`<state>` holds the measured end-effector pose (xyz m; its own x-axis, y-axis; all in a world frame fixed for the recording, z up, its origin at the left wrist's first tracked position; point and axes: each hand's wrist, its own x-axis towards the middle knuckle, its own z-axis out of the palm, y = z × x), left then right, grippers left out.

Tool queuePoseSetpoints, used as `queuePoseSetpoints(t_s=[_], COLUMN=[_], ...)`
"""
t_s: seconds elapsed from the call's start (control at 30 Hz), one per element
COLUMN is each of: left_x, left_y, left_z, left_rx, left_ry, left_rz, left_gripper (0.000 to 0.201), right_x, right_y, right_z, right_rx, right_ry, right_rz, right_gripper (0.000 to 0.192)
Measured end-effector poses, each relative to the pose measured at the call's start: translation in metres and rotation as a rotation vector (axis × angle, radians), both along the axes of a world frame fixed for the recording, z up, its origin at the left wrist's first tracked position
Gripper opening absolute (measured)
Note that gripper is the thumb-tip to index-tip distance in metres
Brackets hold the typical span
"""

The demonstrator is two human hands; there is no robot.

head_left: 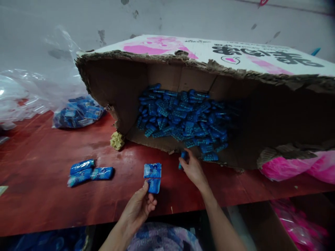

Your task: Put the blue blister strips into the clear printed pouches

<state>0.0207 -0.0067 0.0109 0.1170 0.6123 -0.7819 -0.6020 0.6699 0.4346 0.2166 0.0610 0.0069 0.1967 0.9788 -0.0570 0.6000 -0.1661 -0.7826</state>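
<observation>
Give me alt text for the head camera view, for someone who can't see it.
A person's left hand holds a blue printed wrapper over a red table, while the right hand grips a small blue piece by a torn-edged cardboard box heaped with similar pieces. Further left lie three blue packs and a crumpled yellow ball.

At six o'clock in the view, a garment (162, 238) shows: soft cloth, pale lavender-grey, mottled with blotches of blue and muted purple, its motif too dim and soft to make out. Its upper edge is rounded. The left forearm (119, 235), toward seven o'clock, and right forearm (220, 221), toward five, are bare, as are the left hand (137, 207) and right hand (194, 170). The left thumbnail (145, 186) looks short.
</observation>
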Motion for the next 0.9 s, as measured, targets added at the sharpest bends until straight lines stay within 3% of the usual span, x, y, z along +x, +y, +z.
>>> queuePoseSetpoints(t_s=[0.1,0.2,0.4,0.67,0.9], left_x=[0.002,0.003,0.004,-0.003,-0.006], left_y=[0.001,0.002,-0.002,-0.006,-0.002], left_z=[0.001,0.001,-0.003,-0.004,-0.001], left_rx=[-0.017,-0.023,0.075,0.227,0.277], left_ry=[0.005,0.009,-0.005,0.027,0.110], left_rz=[0.013,0.020,-0.020,-0.032,-0.001], left_gripper=[0.017,0.019,0.022,0.031,0.033], right_x=[-0.006,-0.017,-0.030,-0.033,-0.040], right_y=[-0.027,-0.048,-0.059,-0.065,-0.073], right_z=[0.012,0.017,0.009,0.019,0.005], right_rx=[-0.051,-0.088,-0.101,-0.066,-0.032], right_ry=[0.748,1.099,1.145,1.058,1.136], right_rz=[0.087,0.193,0.207,0.219,0.163], right_gripper=[0.043,0.041,0.039,0.037,0.039])
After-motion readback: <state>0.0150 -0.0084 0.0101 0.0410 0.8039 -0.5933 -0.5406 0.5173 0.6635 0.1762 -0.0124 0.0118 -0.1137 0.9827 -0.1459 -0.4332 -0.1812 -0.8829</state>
